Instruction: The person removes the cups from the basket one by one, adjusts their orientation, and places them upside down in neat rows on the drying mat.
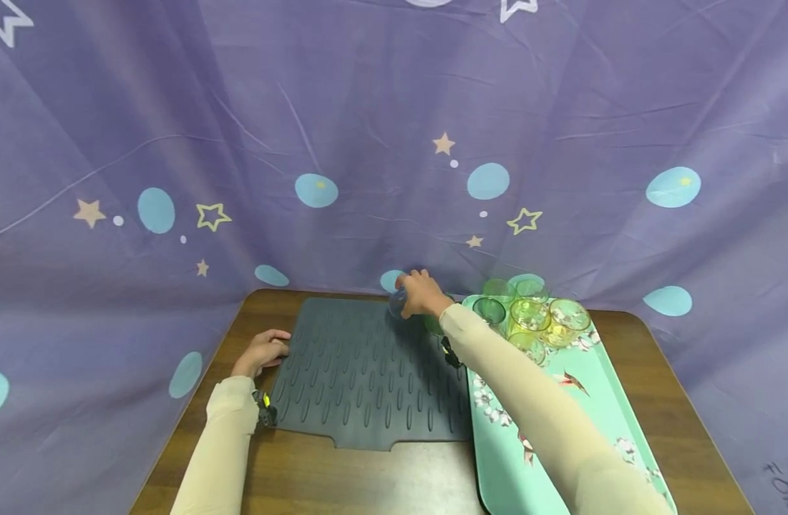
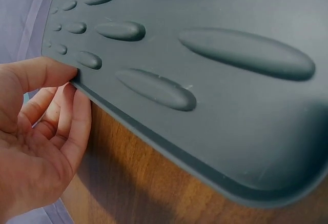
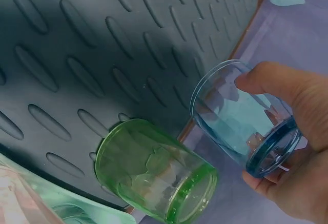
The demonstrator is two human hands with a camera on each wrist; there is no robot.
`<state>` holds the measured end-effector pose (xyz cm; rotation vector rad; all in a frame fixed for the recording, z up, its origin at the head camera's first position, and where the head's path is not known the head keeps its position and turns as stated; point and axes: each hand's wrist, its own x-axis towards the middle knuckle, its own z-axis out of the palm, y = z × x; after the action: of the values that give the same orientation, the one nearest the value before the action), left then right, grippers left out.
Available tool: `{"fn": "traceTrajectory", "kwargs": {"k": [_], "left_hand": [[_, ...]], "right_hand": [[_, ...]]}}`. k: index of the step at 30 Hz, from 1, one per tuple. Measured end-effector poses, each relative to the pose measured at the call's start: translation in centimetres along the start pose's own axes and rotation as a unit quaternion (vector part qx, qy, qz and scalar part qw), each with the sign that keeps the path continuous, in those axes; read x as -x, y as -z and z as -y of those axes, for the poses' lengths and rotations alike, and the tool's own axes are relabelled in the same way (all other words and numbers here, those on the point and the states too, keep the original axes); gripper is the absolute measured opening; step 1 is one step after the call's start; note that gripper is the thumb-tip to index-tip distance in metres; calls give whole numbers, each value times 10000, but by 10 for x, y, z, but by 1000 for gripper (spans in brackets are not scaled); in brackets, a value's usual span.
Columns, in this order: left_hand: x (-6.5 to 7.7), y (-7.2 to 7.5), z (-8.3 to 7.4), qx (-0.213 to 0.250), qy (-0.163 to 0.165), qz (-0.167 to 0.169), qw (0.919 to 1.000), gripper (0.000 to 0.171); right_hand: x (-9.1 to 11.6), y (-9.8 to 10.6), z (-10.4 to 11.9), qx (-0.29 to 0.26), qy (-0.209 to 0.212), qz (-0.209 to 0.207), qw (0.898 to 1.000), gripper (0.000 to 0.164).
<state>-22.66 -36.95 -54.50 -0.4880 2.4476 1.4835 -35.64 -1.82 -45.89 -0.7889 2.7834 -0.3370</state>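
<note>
Near the back right corner of the mat, the right grip grasps a blue glass, while the left grip pinches the mat's left edge. The work seems near its start: a green glass stands mouth down on the mat just beside the blue one, and much of the mat lies bare. At least six tray glasses, some yellow and some green, look to be what is left, bunched at the back of the tray on the desk. The blue glass is see-through, its thick base deeper in colour and its rim toward the mat; whether that rim fully rests there I cannot tell.
</note>
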Motion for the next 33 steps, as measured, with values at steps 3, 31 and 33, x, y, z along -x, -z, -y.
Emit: {"fn": "traceTrajectory", "kwargs": {"k": [3,31,33], "left_hand": [[-2,-1,1,-16,27,12,10000,48],[-5,0,3,78,-51,-19,10000,47],[-3,-1,2,60,-81,15,9999,47]], "right_hand": [[-2,-4,2,129,-80,-9,9999,66],[-13,-38,1,942,-112,-19,9955,62],[-13,-39,2,955,-132,2,9953,63]]}}
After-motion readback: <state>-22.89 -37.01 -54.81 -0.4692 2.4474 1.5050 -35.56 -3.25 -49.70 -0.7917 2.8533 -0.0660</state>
